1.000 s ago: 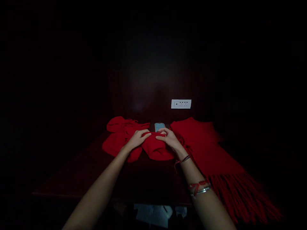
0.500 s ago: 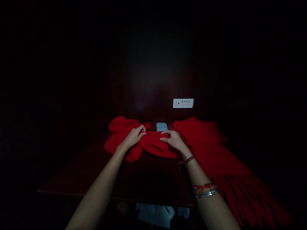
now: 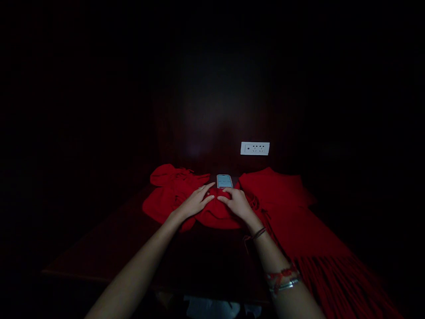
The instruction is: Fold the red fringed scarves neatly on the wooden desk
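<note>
A bunched red cloth (image 3: 217, 220) lies on the dark tabletop in front of me, its folds heaped under both hands. Over its left part rests my left hand (image 3: 196, 202), open, with fingers stretched forward and the thumb apart. My right hand (image 3: 238, 204) is bent round the top of the same cloth, thumb and fingers closed on a fold. The thumbs almost meet near the middle. Left of them lies more crumpled red cloth (image 3: 162, 201), partly behind my left hand; whether it is one piece with the bunched cloth, I cannot tell.
A phone (image 3: 224, 180) with a lit screen stands just behind the cloth. On the right a red fringed scarf (image 3: 299, 221) spreads towards the table's front. A white socket plate (image 3: 255, 148) is on the dark back wall. Pale items (image 3: 212, 308) show below the table edge (image 3: 83, 278).
My left hand has slid right, closer to my right hand, and its fingers have straightened. The cloth between the hands is more bunched. The view has tilted slightly up.
</note>
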A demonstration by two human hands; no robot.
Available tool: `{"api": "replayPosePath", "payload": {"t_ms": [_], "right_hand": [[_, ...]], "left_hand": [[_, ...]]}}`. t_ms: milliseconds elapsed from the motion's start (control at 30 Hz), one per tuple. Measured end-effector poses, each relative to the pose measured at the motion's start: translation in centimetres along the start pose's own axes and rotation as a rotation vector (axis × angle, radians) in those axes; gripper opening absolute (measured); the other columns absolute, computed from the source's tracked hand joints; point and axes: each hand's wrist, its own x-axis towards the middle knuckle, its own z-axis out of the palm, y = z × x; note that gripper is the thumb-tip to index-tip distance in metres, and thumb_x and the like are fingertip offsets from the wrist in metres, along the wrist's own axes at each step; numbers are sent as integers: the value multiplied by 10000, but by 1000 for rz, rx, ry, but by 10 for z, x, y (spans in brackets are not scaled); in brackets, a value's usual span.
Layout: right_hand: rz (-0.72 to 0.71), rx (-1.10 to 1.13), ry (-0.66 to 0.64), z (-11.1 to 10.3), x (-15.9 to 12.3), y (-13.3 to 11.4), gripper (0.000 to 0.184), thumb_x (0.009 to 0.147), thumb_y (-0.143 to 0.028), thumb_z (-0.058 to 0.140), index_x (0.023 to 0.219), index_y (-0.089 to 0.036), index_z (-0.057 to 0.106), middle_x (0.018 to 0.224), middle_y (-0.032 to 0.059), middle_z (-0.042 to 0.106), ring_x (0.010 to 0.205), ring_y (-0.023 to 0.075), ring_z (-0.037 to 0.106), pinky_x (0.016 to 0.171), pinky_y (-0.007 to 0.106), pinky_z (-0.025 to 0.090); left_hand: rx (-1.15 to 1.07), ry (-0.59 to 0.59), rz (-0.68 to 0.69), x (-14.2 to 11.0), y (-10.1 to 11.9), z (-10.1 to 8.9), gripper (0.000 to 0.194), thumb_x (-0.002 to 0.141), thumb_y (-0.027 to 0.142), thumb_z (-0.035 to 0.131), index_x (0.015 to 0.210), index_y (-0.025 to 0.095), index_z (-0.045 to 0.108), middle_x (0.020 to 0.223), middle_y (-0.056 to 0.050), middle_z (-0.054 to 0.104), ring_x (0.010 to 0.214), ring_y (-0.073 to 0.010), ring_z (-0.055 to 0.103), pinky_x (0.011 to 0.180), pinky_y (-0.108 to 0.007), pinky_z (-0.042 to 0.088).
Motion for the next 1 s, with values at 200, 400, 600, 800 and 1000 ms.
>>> {"api": "replayPosePath", "payload": {"t_ms": [200, 400, 600, 800, 1000], "right_hand": [[59, 26, 90, -6, 4, 3, 120, 709, -255, 518, 723, -168, 599, 703, 16, 626, 656, 131, 549, 623, 212, 378], [203, -59, 173, -25, 6, 21, 197, 698, -342, 498, 631, -170, 566, 559, -6, 555, 551, 127, 500, 526, 212, 346], [204, -140, 247, -34, 5, 34, 202, 645, -139, 474, 810, -153, 589, 818, 57, 577, 760, 162, 526, 710, 275, 394], [-183, 38, -46, -12, 3, 8, 291, 712, -199, 493, 998, -180, 542, 1002, 60, 555, 933, 154, 490, 822, 282, 366], [-90, -3, -60, -4, 3, 1, 156, 764, -203, 438, 722, -167, 584, 699, 23, 605, 667, 129, 532, 654, 227, 384]], "left_hand": [[-113, -15, -96, 3, -6, -7, 269, 772, 284, 428, 958, 145, 565, 859, -42, 612, 766, -154, 546, 722, -255, 406], [-208, 158, -166, 7, -10, -14, 245, 779, 286, 372, 728, 128, 552, 757, -28, 600, 729, -148, 532, 673, -226, 401], [-85, 182, -178, 5, -6, -14, 225, 795, 276, 364, 740, 148, 541, 749, -20, 597, 723, -148, 535, 677, -232, 392], [-26, -28, -14, 1, 13, -10, 220, 828, 282, 340, 796, 178, 531, 751, 2, 590, 703, -129, 545, 663, -218, 387], [53, 23, -47, 1, 12, -10, 215, 837, 280, 316, 830, 184, 509, 783, -12, 581, 742, -143, 541, 691, -234, 393]]}}
